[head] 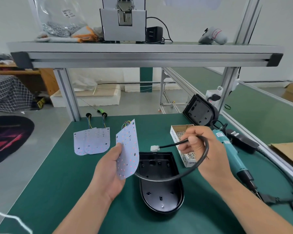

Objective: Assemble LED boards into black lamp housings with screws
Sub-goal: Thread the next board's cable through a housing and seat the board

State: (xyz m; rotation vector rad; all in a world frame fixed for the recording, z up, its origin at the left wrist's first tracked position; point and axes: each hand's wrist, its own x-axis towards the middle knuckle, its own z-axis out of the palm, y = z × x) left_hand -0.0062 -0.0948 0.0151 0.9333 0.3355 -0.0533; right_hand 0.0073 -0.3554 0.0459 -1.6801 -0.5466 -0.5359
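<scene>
A black lamp housing (160, 183) lies open side up on the green table in front of me. My left hand (109, 169) grips a white LED board (128, 149) by its left edge, tilted upright just left of the housing. My right hand (201, 146) pinches a black cable (189, 171) that loops over the housing; its white connector (154, 147) points left above the housing's far end. Two more LED boards (91, 141) with wire tails lie flat at the left.
An open box of screws (179, 134) sits under my right hand. A teal electric screwdriver (230, 152) lies to the right with its cord. Another black housing (200, 112) leans against the frame post. An aluminium shelf (142, 54) spans overhead.
</scene>
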